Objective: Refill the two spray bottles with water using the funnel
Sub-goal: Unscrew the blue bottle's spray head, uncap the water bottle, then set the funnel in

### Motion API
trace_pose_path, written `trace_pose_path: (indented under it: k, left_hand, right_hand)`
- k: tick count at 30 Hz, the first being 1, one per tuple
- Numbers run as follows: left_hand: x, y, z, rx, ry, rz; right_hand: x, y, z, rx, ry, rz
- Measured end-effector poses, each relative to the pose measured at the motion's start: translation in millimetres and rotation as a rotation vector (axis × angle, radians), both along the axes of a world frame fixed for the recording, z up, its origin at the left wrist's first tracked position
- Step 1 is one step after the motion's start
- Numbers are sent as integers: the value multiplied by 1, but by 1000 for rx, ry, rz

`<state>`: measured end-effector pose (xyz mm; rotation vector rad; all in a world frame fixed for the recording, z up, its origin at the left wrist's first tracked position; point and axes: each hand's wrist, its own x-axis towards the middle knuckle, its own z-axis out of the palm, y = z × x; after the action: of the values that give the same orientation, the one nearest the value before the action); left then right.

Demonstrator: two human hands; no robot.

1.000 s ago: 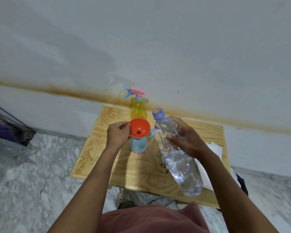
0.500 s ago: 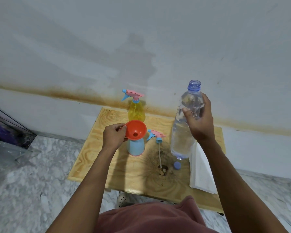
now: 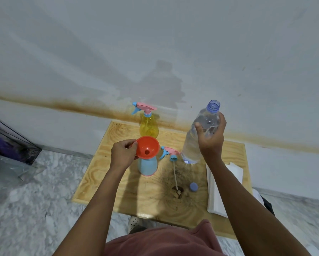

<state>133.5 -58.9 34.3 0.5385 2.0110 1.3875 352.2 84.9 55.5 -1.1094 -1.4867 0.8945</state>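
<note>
An orange funnel (image 3: 147, 146) sits in the neck of a light blue spray bottle (image 3: 147, 166) on the wooden table (image 3: 103, 167). My left hand (image 3: 122, 153) pinches the funnel's rim. My right hand (image 3: 211, 137) grips a clear water bottle (image 3: 195, 137), uncapped and nearly upright, to the right of the funnel. The blue bottle's pink spray head (image 3: 169, 152) with its tube lies on the table between them. A yellow spray bottle (image 3: 148, 125) with its spray head on stands behind the funnel, near the wall.
A blue bottle cap (image 3: 193, 187) lies on the table near a dark knot. White folded paper (image 3: 216, 193) lies at the table's right edge. A dark crate (image 3: 9, 145) stands on the marble floor at the left. The wall is just behind the table.
My right hand has swung the water bottle from tilted at the funnel back to nearly upright and lowered it slightly toward the table. My left hand has stayed on the funnel.
</note>
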Motion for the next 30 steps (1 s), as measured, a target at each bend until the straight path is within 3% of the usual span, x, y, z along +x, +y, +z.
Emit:
trace_pose_path:
  k: [12,17,19,21,24,26,30]
  left_hand:
    - [1,-2,1,9,-23,2]
    - [1,-4,0,20,-34,11]
    - [1,-4,-2,21,-38,13]
    - [1,-3,-1,25,-39,11]
    - [0,-3,-3,38,-38,-2]
    - [-1,-4,-4,50,-34,-15]
    - [-6,-9,-5,67,-44,-38]
  right_hand:
    - [3,-12,-9,-8,-91,-81]
    - [-1,-47,-12,307,-292,-351]
    - [-6,-63,-13,354,-277,-274]
    - [-16,-76,-11,230,-296,-21]
    - [-41,-77,-12,-193,-436,358]
    - [-57,-73,-15,-400,-447,423]
    - [-75,-67,-17,-443,-470,381]
